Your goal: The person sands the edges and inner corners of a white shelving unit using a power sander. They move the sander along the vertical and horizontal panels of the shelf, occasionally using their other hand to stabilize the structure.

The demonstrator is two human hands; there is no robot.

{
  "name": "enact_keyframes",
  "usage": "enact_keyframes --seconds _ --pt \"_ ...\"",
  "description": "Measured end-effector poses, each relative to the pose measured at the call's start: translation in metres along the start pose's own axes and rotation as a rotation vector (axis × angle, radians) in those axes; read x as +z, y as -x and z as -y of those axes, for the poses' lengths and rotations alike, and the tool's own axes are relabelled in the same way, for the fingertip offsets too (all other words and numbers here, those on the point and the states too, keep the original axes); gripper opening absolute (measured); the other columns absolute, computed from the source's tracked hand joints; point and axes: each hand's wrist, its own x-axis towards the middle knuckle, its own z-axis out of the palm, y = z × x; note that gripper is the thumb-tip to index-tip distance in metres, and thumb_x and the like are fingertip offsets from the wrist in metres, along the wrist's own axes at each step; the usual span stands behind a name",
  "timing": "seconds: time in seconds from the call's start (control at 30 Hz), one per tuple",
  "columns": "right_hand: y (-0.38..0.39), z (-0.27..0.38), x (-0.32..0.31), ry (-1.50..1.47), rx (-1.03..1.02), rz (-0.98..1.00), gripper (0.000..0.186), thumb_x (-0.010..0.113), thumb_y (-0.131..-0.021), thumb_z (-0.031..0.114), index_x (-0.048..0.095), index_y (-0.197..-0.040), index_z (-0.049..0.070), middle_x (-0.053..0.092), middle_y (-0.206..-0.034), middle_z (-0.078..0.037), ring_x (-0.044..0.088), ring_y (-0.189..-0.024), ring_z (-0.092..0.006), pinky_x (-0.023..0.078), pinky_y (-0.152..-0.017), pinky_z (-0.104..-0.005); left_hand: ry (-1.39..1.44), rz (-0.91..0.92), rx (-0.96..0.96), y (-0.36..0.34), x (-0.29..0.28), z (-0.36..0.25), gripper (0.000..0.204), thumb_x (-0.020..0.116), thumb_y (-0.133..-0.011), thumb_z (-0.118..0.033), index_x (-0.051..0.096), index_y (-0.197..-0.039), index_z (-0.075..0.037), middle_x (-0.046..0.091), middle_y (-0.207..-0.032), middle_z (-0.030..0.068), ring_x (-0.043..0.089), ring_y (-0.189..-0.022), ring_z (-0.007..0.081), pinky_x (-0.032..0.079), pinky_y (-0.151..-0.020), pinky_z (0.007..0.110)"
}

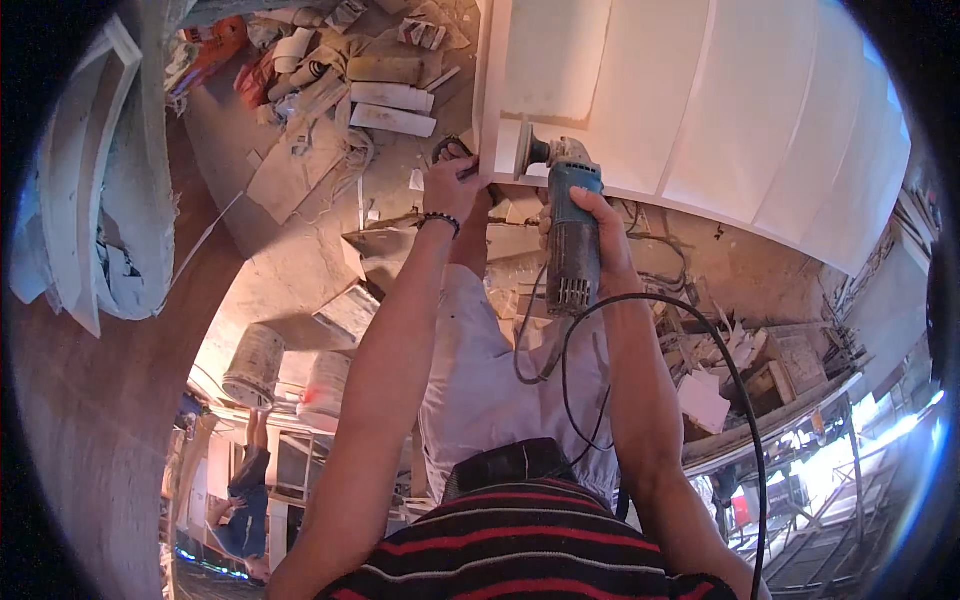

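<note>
My right hand grips the body of a blue and grey angle grinder. Its disc rests against the lower left corner of a large white panelled board. A black cable loops from the grinder back past my right forearm. My left hand, with a beaded bracelet at the wrist, is closed near the board's lower left edge, just left of the disc; a dark object shows above its fingers, and whether the hand grips it is unclear.
Scrap wood pieces, white offcuts and rags litter the dusty floor at upper left. Two white buckets stand lower left. A white curved frame leans at far left. Another person is at the bottom left. Clutter and planks lie right.
</note>
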Motion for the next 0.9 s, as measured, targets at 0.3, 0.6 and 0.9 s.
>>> enact_keyframes --seconds 0.3,0.6,0.9 --pt "-0.015 -0.021 0.008 -0.133 0.051 -0.02 0.039 0.072 -0.092 0.034 0.06 -0.109 0.001 0.07 -0.085 -0.015 0.071 -0.067 -0.0256 0.062 -0.061 -0.0373 -0.04 0.046 -0.014 -0.004 -0.001 0.003 0.046 0.089 -0.073 -0.026 0.08 -0.113 -0.005 0.08 -0.104 0.0155 0.076 -0.098 0.0276 0.058 -0.092 0.036" --pt "-0.022 -0.026 0.005 -0.075 -0.006 0.03 0.039 0.071 -0.093 0.035 0.061 -0.109 0.001 0.07 -0.084 -0.013 0.07 -0.066 -0.0234 0.061 -0.06 -0.0355 0.142 0.076 -0.066 -0.001 -0.003 -0.01 0.043 0.089 -0.074 -0.021 0.079 -0.112 -0.003 0.08 -0.102 0.0162 0.078 -0.093 0.0251 0.059 -0.088 0.034" --pt "-0.025 -0.027 0.005 -0.065 0.03 0.047 0.04 0.073 -0.092 0.036 0.062 -0.107 0.0 0.071 -0.084 -0.014 0.071 -0.066 -0.0241 0.061 -0.059 -0.0353 0.119 0.09 -0.059 -0.002 -0.005 -0.011 0.045 0.088 -0.073 -0.021 0.079 -0.113 -0.003 0.08 -0.099 0.0158 0.078 -0.091 0.0244 0.059 -0.086 0.034"
